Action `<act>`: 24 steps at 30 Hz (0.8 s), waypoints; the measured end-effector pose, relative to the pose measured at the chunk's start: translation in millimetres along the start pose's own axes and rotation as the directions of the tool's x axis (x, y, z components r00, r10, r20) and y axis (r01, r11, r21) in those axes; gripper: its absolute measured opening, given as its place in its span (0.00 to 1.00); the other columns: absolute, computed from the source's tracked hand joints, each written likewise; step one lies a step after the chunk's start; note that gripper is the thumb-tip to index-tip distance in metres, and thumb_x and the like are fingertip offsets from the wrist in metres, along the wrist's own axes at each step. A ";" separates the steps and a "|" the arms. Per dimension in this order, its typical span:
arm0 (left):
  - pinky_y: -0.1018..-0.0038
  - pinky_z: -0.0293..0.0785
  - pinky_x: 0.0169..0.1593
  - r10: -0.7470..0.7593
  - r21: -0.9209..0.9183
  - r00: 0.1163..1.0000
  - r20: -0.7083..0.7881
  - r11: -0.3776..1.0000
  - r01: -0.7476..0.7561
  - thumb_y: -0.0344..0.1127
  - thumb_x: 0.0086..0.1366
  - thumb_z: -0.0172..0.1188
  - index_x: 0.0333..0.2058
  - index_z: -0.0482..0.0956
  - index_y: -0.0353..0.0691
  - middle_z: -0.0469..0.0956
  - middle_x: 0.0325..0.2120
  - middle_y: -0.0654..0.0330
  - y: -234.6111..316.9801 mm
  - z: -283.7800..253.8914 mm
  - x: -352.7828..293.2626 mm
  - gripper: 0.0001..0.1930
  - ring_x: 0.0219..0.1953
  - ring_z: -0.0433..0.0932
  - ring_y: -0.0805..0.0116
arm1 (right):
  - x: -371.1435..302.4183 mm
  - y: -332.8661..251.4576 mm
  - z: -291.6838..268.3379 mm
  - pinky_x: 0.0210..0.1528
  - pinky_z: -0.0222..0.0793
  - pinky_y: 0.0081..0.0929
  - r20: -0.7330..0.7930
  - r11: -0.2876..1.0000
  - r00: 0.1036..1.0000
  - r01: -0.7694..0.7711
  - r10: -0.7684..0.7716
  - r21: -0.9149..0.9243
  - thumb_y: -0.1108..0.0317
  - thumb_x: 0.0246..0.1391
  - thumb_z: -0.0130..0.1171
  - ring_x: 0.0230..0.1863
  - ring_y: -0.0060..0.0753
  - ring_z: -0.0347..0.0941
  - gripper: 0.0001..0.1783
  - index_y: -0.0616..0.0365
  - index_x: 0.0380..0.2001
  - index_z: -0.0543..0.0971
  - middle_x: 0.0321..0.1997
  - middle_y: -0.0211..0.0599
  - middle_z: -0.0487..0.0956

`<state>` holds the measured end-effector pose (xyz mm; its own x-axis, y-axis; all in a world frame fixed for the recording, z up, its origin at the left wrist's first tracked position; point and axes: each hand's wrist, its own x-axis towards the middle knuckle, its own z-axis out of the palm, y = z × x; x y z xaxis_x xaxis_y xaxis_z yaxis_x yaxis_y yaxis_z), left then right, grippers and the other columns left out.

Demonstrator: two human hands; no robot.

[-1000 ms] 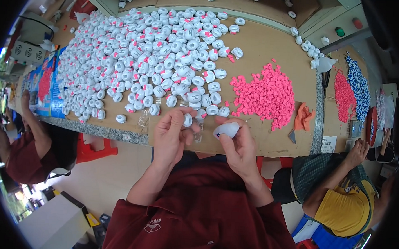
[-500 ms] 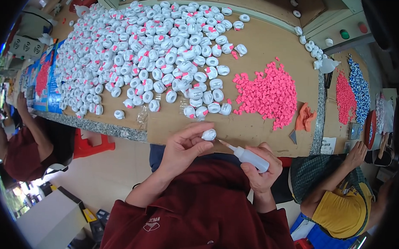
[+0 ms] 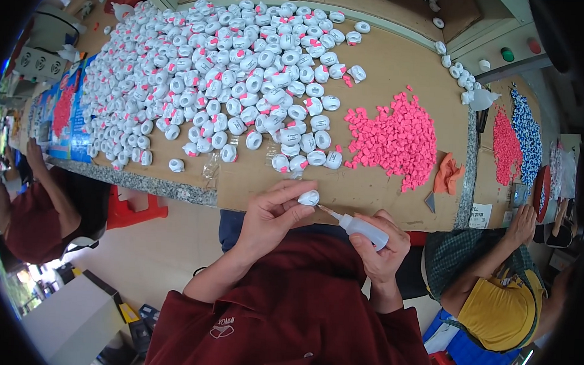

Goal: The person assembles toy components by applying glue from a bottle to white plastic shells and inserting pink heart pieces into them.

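The tabletop (image 3: 369, 193) carries a white pile (image 3: 199, 76) and pink heap (image 3: 394, 138). At its near edge, the person's right grip (image 3: 387, 251) clasps a bottle (image 3: 366, 233); the left grip (image 3: 271, 214) pinches a white piece (image 3: 309, 198) (nozzle (image 3: 330, 213) beside it, contact unclear).
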<state>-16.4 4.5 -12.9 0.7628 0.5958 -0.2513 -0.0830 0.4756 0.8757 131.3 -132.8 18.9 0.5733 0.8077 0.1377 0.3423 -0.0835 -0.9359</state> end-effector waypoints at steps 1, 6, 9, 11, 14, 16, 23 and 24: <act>0.88 0.72 0.39 0.005 0.003 1.000 0.001 1.000 -0.005 0.19 0.58 0.54 0.49 0.73 0.37 0.68 0.44 0.65 -0.2 -0.4 0.1 0.18 0.37 0.71 0.84 | -0.2 0.3 -0.1 0.23 0.61 0.20 0.000 1.000 1.000 0.000 0.000 0.000 0.73 0.34 0.68 0.21 0.26 0.66 0.17 0.68 0.32 0.79 0.22 0.37 0.77; 0.88 0.72 0.38 -0.020 -0.007 1.000 -0.014 1.000 0.020 0.19 0.58 0.54 0.49 0.73 0.37 0.68 0.44 0.65 4.6 2.3 0.4 0.18 0.36 0.71 0.84 | -0.7 2.5 -1.1 0.23 0.61 0.19 -0.037 0.999 0.999 -0.028 0.027 -0.016 0.74 0.34 0.67 0.20 0.25 0.65 0.17 0.67 0.32 0.79 0.21 0.36 0.76; 0.88 0.72 0.38 -0.013 0.007 1.000 -0.014 1.000 0.013 0.19 0.58 0.54 0.49 0.72 0.37 0.68 0.43 0.65 3.4 1.3 0.5 0.18 0.36 0.71 0.84 | -0.5 0.6 -1.5 0.22 0.60 0.19 -0.032 1.000 0.999 -0.022 0.022 0.010 0.75 0.34 0.67 0.20 0.25 0.65 0.16 0.67 0.32 0.79 0.21 0.36 0.76; 0.88 0.72 0.37 -0.006 0.016 1.000 -0.011 1.000 0.006 0.19 0.58 0.54 0.49 0.72 0.37 0.68 0.43 0.65 1.9 0.3 0.6 0.19 0.36 0.71 0.84 | -0.1 -0.7 -0.4 0.22 0.60 0.19 -0.024 1.000 0.999 -0.022 0.022 0.012 0.74 0.34 0.67 0.20 0.25 0.65 0.16 0.67 0.32 0.79 0.20 0.36 0.75; 0.88 0.72 0.38 0.005 0.016 1.000 -0.002 1.000 -0.004 0.19 0.58 0.54 0.49 0.73 0.37 0.68 0.43 0.65 1.2 -0.2 0.5 0.18 0.36 0.71 0.84 | -0.1 -1.1 -1.1 0.23 0.60 0.19 -0.002 1.000 1.000 -0.023 0.023 0.011 0.75 0.35 0.67 0.21 0.24 0.65 0.16 0.67 0.32 0.79 0.20 0.35 0.75; 0.87 0.72 0.40 -0.003 0.046 1.000 -0.005 0.999 0.003 0.18 0.58 0.54 0.50 0.71 0.38 0.70 0.43 0.65 2.2 0.1 0.1 0.20 0.37 0.72 0.83 | -1.2 0.4 -2.6 0.24 0.61 0.18 0.010 1.000 1.000 -0.023 0.023 0.007 0.75 0.35 0.67 0.21 0.23 0.66 0.17 0.67 0.33 0.78 0.21 0.35 0.75; 0.81 0.72 0.45 -0.011 -0.067 1.000 -0.006 0.998 0.011 0.19 0.57 0.55 0.47 0.70 0.32 0.74 0.41 0.60 3.6 2.2 -6.7 0.18 0.41 0.74 0.77 | 8.9 14.5 7.8 0.45 0.65 0.23 -0.144 0.917 0.966 -0.146 0.213 0.372 0.80 0.39 0.62 0.42 0.28 0.70 0.19 0.64 0.39 0.75 0.40 0.41 0.75; 0.80 0.72 0.45 -0.035 -0.055 0.999 -0.010 0.998 0.034 0.19 0.57 0.56 0.46 0.70 0.32 0.74 0.41 0.59 3.6 2.0 -8.6 0.16 0.42 0.74 0.76 | 10.9 17.9 8.9 0.45 0.65 0.25 -0.149 0.978 0.981 -0.093 0.122 0.186 0.80 0.39 0.62 0.43 0.31 0.69 0.19 0.63 0.39 0.75 0.40 0.41 0.74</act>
<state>-22.0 -0.1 -6.8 0.7586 0.5855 -0.2859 -0.0921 0.5307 0.8425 137.1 -120.3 0.7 0.7149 0.6958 0.0696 0.1432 -0.0483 -0.9885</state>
